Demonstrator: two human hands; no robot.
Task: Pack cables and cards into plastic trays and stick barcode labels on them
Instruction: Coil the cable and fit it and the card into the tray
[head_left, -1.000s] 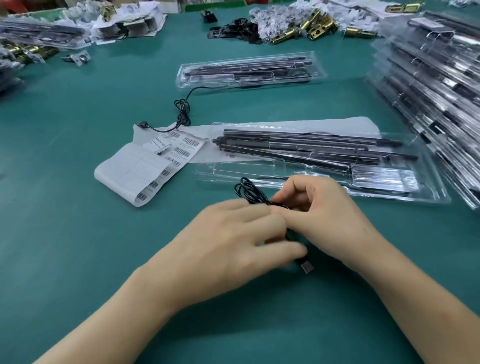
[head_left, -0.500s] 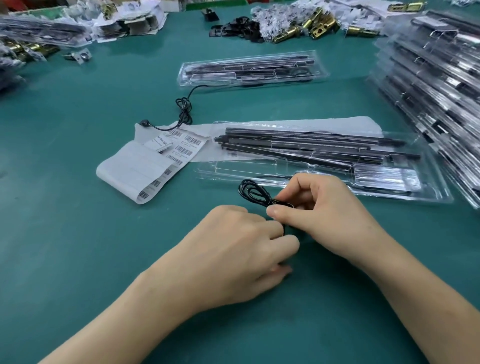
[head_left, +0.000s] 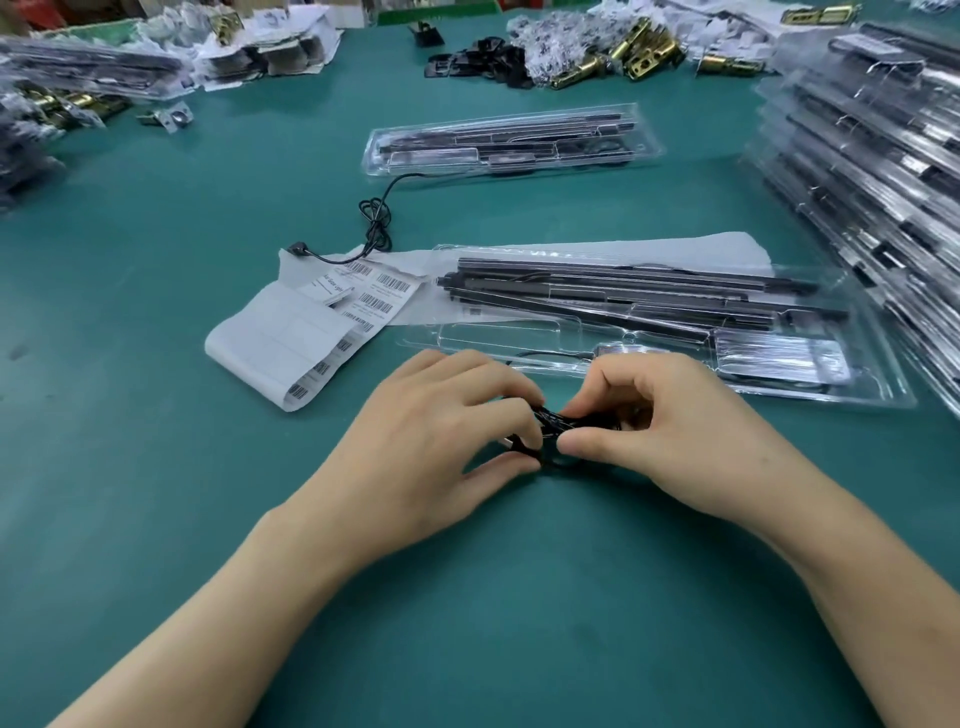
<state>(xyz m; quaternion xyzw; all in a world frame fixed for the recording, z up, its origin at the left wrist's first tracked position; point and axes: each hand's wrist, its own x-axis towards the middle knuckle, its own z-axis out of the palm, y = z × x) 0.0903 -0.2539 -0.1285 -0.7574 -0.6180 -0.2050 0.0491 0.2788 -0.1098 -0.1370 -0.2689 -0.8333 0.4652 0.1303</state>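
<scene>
Head view shows the left hand (head_left: 441, 441) and right hand (head_left: 670, 431), fingers curled, both pinching a bundled black cable (head_left: 558, 422) near the middle of the green table (head_left: 156, 519). It is just beside the near rim of the clear tray (head_left: 519, 358).

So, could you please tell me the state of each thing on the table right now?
Left hand: fingers pinching the cable bundle.
Right hand: fingers pinching the same bundle.
Cable bundle: coiled, held between both hands.
Near tray: holds black rods, front-left compartment looks empty.
Far tray: packed, lying flat.
Loose cable: partly tangled, lying free.
Label sheet: near end curled.
</scene>
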